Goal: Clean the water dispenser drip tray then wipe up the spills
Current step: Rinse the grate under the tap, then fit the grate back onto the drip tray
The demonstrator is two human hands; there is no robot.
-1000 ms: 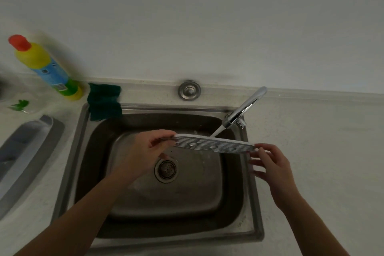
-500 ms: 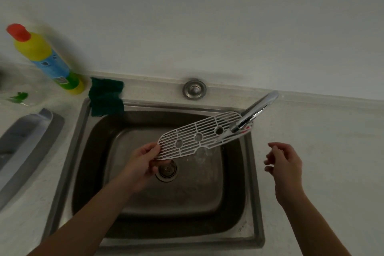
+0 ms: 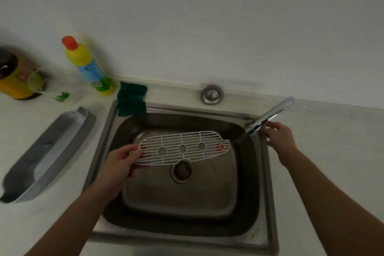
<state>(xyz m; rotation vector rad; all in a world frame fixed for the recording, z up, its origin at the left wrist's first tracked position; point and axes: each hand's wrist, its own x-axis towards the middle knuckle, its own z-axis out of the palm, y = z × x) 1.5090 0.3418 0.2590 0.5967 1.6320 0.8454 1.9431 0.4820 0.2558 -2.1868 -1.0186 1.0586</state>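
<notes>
— What's on the counter (image 3: 332,151) from where I'm watching?

— Left of the sink (image 3: 108,131) I see a grey tray base (image 3: 47,156). Behind it stand a yellow bottle (image 3: 87,64), a glass (image 3: 37,81) and a dark-lidded jar (image 3: 12,75). A green cloth (image 3: 132,98) overlaps the sink's back-left corner.

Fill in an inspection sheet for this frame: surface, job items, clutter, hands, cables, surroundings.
Surface: pale countertop around a steel sink; spills cannot be told.
Job's things: white drip tray grille held flat over the basin; grey drip tray base on the counter left of the sink; green cloth draped over the sink's back left corner.
Clutter: yellow detergent bottle, yellow jar, clear glass.
Grippers: left hand grips the grille's left end; right hand at the faucet, contact unclear.
Cables: nothing seen.
Surroundings: plain white wall.
</notes>
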